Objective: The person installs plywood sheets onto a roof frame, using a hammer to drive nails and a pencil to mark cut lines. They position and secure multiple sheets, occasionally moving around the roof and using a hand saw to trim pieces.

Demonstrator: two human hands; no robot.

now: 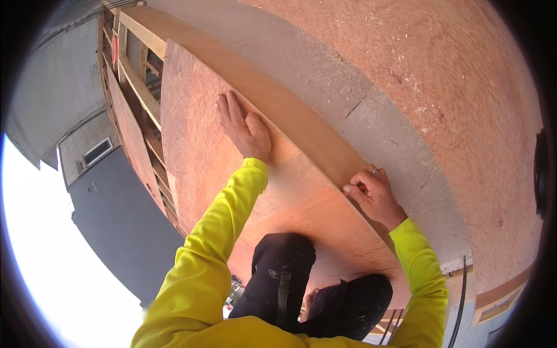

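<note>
A reddish-brown plywood sheet lies in front of me, its long edge running from upper left to lower right. My left hand rests palm down on it near that edge, fingers stretched out and holding nothing. At the same edge, farther right, my right hand is closed, with thumb and forefinger curled together against the sheet's rim. Whatever may be between those fingertips is hidden. A ring shows on one finger. Beyond the edge runs a strip of smoother brown board.
Wooden framing shows at the left, with another plywood piece beside it. A large plywood sheet with scattered shavings covers the upper right. Between lies a dusty grey surface. A dark cable hangs at lower right. My knees press close to the sheet.
</note>
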